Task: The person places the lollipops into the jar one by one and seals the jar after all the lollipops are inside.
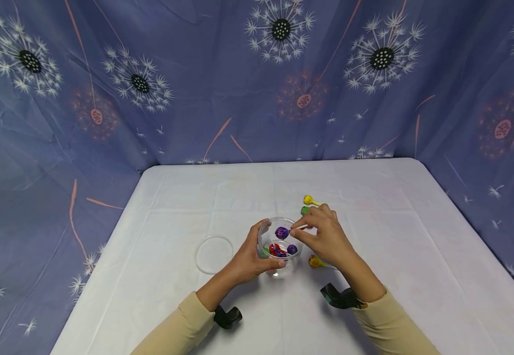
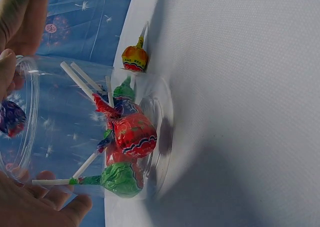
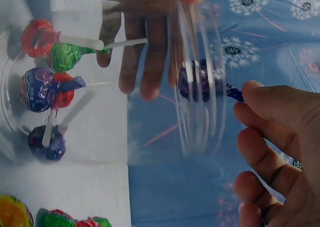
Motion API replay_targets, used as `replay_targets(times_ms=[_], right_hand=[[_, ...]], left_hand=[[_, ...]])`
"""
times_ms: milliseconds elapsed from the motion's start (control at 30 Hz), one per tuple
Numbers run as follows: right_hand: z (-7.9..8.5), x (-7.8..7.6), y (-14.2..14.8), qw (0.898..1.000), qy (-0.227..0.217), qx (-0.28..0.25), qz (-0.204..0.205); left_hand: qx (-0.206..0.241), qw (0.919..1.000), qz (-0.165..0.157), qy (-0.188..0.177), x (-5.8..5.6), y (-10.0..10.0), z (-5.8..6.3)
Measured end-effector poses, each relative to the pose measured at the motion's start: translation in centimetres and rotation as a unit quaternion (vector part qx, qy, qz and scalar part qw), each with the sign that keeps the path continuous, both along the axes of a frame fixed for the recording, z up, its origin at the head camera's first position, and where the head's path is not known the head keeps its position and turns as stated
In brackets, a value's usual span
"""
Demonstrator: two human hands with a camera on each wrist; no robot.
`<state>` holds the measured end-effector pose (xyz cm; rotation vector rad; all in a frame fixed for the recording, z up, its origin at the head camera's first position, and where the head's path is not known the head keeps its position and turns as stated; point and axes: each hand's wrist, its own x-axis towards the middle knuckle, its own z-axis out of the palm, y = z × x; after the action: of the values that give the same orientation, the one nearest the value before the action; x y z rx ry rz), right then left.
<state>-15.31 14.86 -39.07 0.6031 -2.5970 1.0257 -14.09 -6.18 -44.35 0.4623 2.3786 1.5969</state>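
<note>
My left hand (image 1: 249,257) grips a clear plastic jar (image 2: 60,112) near its rim, with the mouth tilted toward me. Between thumb and fingertips, my right hand (image 1: 327,237) pinches a purple-wrapped lollipop (image 1: 282,233) by its stick end. That lollipop's head is at the jar's mouth, pointing inward. Down at the jar's bottom lie several wrapped lollipops, among them a red lollipop (image 2: 135,134), a green lollipop (image 2: 122,179) and a dark purple lollipop (image 3: 47,143); their white sticks lean various ways.
A round clear lid (image 1: 212,272) lies left of the jar on the white-covered table (image 1: 172,207). Beyond my right hand are a yellow lollipop (image 1: 308,199) and a green lollipop (image 1: 304,210), partly hidden. An orange-yellow lollipop (image 1: 316,261) rests nearer. A blue dandelion-print curtain (image 1: 212,98) hangs behind.
</note>
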Motion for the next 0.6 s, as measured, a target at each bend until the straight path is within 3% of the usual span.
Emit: replay_targets(times_ms=[600], right_hand=[[-1.5,-1.2,-2.1,0.988,0.098,0.116,-0.008]], left_hand=[[0.008,1.0,-0.005,0.0,-0.1,0.0,0.0]])
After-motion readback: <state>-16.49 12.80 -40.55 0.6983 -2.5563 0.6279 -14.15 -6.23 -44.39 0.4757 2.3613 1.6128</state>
